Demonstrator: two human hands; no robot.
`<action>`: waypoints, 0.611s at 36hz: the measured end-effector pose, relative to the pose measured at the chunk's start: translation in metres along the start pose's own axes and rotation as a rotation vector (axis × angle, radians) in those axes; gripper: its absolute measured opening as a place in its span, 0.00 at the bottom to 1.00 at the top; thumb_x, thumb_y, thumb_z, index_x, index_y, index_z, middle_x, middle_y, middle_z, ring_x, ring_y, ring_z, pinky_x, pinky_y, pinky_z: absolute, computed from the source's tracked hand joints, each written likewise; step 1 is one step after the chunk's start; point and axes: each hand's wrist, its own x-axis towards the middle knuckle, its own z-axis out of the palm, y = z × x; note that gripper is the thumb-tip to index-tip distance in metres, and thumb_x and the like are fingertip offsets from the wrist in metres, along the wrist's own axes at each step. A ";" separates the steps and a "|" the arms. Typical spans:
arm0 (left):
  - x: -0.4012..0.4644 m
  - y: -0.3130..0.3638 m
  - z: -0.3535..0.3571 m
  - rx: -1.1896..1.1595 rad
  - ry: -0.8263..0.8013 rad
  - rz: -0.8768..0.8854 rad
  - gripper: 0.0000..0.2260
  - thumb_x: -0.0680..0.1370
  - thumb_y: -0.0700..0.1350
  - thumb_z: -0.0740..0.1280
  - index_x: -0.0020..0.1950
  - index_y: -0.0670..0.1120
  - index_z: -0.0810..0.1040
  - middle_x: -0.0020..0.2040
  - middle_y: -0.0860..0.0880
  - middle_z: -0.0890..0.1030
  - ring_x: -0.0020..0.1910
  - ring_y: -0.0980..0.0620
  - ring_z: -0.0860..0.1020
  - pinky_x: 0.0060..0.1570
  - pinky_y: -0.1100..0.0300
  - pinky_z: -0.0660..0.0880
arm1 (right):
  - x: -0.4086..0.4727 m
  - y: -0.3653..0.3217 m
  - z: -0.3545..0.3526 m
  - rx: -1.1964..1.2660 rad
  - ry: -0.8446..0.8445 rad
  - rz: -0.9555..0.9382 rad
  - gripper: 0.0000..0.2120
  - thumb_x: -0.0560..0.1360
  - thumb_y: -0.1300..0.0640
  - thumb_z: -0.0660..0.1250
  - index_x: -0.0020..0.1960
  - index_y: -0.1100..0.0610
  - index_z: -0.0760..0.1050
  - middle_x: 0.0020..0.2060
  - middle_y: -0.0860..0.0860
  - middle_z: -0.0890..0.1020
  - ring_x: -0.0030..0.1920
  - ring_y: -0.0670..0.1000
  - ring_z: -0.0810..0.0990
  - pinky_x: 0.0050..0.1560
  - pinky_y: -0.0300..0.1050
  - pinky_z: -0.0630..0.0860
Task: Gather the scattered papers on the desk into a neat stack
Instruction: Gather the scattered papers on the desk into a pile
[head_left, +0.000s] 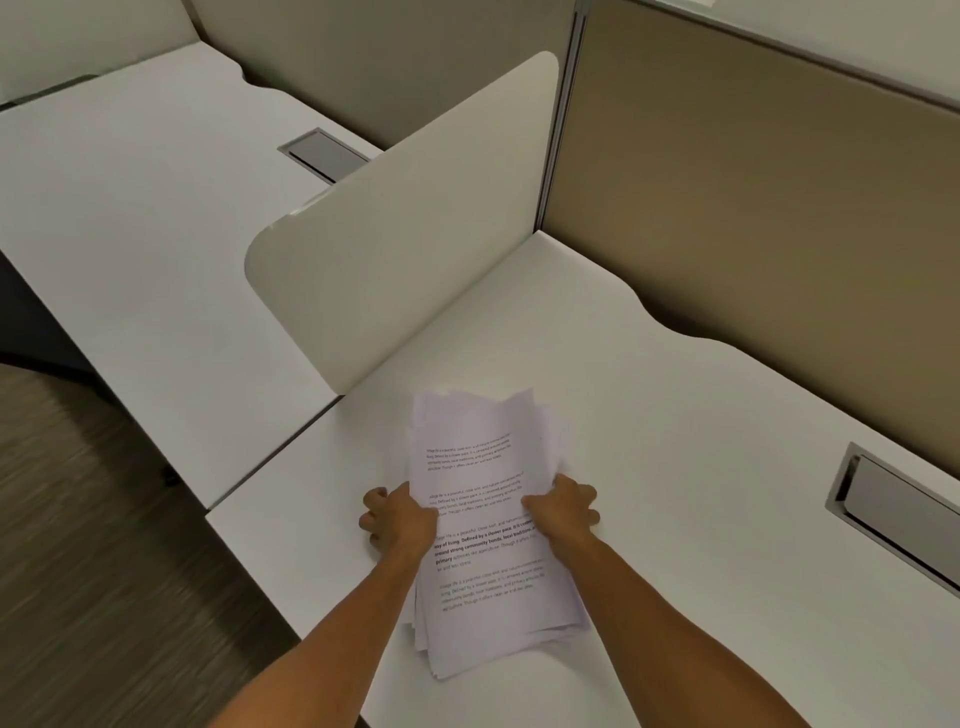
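a bundle of printed papers (483, 525) lies gathered on the white table (675, 415), near its front left corner, the sheets not yet squared: edges fan out at the top and at the bottom left. the left hand (397, 522) grips the bundle's left edge, fingers curled round it; the right hand (563, 509) grips the right edge, thumb on the top sheet. a pale divider panel (405, 234) stands behind, and a grey cable hatch (893, 506) sits in the table at right
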 end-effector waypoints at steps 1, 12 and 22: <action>0.000 0.000 0.000 0.004 -0.002 0.000 0.12 0.76 0.44 0.69 0.59 0.47 0.78 0.68 0.42 0.62 0.64 0.39 0.64 0.61 0.45 0.74 | 0.000 -0.001 0.000 -0.010 0.001 0.010 0.22 0.75 0.56 0.68 0.67 0.58 0.71 0.67 0.59 0.64 0.66 0.64 0.67 0.70 0.58 0.70; 0.009 -0.006 0.003 -0.261 -0.098 0.106 0.11 0.74 0.33 0.69 0.57 0.38 0.79 0.59 0.37 0.77 0.54 0.41 0.79 0.54 0.46 0.81 | 0.001 -0.004 0.000 0.213 -0.052 -0.029 0.21 0.74 0.66 0.66 0.66 0.64 0.69 0.62 0.59 0.73 0.56 0.61 0.80 0.60 0.57 0.81; 0.000 -0.005 -0.001 -0.555 -0.218 0.020 0.25 0.73 0.33 0.73 0.64 0.45 0.66 0.54 0.47 0.77 0.50 0.47 0.78 0.48 0.56 0.78 | 0.003 0.009 -0.005 0.553 -0.058 0.077 0.21 0.71 0.67 0.70 0.63 0.66 0.72 0.53 0.60 0.82 0.50 0.59 0.82 0.49 0.52 0.83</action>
